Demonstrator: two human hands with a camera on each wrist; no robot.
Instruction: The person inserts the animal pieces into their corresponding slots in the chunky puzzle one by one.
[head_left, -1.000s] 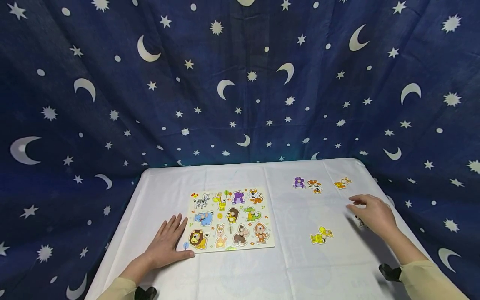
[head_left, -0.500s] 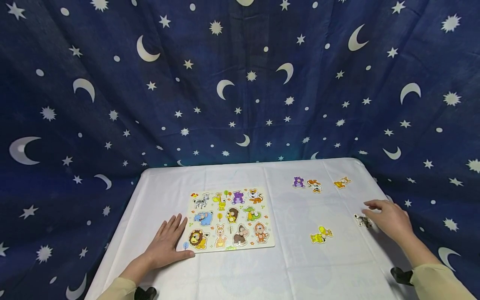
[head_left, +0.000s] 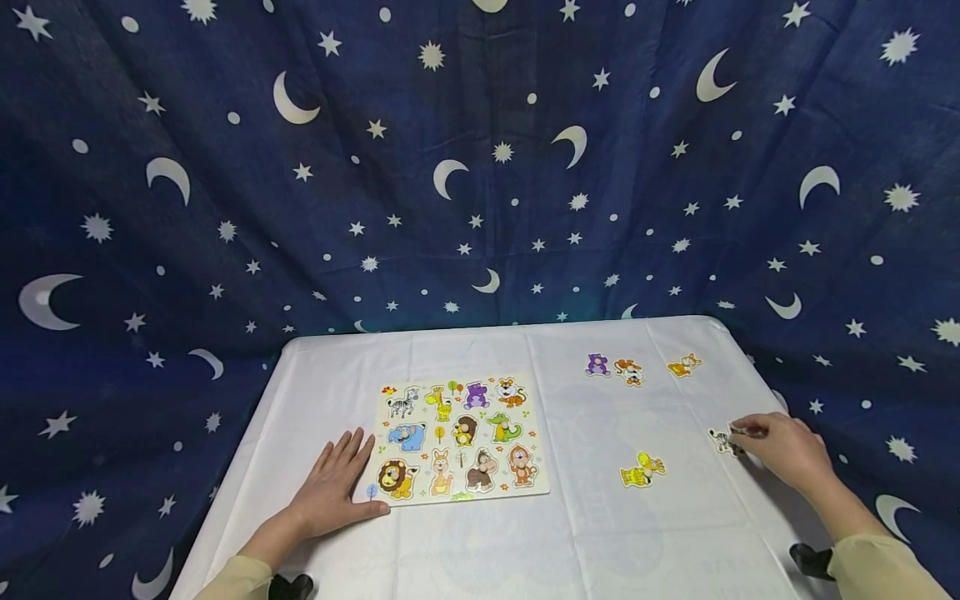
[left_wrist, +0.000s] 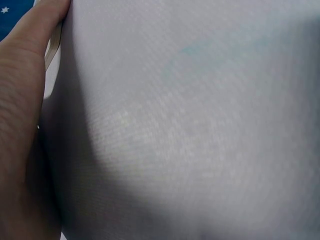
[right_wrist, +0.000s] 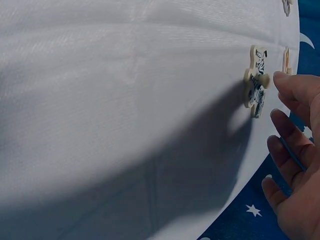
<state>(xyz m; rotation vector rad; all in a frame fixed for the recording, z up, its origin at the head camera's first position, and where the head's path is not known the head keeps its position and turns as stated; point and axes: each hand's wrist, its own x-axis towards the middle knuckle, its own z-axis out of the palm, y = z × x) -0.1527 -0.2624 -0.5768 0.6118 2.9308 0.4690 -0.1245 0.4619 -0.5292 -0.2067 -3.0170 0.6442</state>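
Observation:
My right hand (head_left: 783, 450) reaches over a zebra puzzle piece (head_left: 723, 440) near the table's right edge, its fingertips overlapping the piece in the head view. From the right wrist, the same zebra piece (right_wrist: 256, 82) lies on the cloth, and the fingertips stand beside its round knob with a small gap. My left hand (head_left: 330, 487) rests with fingers spread at the left edge of an animal puzzle board (head_left: 543, 483), thumb near the front-left corner. The left wrist view shows part of that hand (left_wrist: 22, 90) beside white cloth.
Loose on the right side lie a giraffe piece (head_left: 642, 472), a purple hippo piece (head_left: 597, 365), a tiger piece (head_left: 629, 372) and a kangaroo piece (head_left: 685, 365). White cloth (head_left: 480, 550) covers the table; a dark blue star-and-moon curtain (head_left: 480, 108) hangs behind it.
My right hand has moved right and toward me, first uncovering the zebra piece, then lowering its fingers over it. The left hand and the board have stayed in place.

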